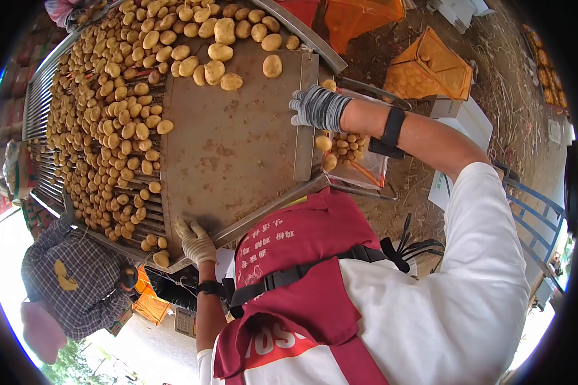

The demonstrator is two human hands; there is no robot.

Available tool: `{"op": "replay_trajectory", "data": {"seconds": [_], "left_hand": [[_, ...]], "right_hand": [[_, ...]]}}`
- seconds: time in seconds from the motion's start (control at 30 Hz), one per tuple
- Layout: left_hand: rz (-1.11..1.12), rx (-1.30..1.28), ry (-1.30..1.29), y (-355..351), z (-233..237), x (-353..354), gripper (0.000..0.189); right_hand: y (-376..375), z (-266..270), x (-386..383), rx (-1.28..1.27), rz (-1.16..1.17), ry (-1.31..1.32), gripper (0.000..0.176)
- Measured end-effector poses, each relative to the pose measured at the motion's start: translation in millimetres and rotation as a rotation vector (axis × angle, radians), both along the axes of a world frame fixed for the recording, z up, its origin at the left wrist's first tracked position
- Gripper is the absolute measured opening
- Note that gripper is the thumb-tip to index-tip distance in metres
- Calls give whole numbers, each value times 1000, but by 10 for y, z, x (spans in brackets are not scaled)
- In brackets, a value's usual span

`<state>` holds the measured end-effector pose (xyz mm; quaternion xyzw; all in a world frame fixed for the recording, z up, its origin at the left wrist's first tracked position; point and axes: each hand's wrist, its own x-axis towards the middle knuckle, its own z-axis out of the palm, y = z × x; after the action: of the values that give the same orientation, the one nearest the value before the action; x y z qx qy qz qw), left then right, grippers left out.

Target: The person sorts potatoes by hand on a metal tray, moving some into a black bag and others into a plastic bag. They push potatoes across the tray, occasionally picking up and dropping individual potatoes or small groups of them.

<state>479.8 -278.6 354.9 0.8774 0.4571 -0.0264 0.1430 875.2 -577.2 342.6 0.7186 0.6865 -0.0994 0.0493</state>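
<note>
My left hand (197, 242), in a white glove, rests on the near lower edge of the metal sorting table (231, 147), its fingers spread and holding nothing. My right hand (319, 108), in a grey striped glove, reaches over the metal bar (306, 151) at the table's right end. Its fingers are stretched toward the plate, apart from each other, with no potato visible in them. A few potatoes (328, 162) are just beyond the bar, below that hand. Potatoes (122, 128) cover the slatted left part, and several more (221, 52) lie on the plate's far side.
Under the table's right end, a container (372, 168) holds potatoes. Orange mesh bags (428, 64) and white boxes (464, 122) stand on the dirt floor to the right. A person in a plaid shirt (77, 276) is at lower left; another person's sleeve (59, 9) shows at upper left.
</note>
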Motion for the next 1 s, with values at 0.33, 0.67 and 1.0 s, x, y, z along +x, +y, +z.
{"op": "replay_trajectory", "data": {"seconds": [0.33, 0.67, 1.0], "left_hand": [[20, -13, -13, 29, -59, -39, 57], [-21, 73, -53, 72, -161, -97, 58], [49, -20, 14, -1, -24, 20, 60]], "right_hand": [[79, 106, -124, -127, -114, 21, 27], [587, 107, -283, 439, -729, 162, 59], [635, -424, -202, 580, -905, 21, 68]]}}
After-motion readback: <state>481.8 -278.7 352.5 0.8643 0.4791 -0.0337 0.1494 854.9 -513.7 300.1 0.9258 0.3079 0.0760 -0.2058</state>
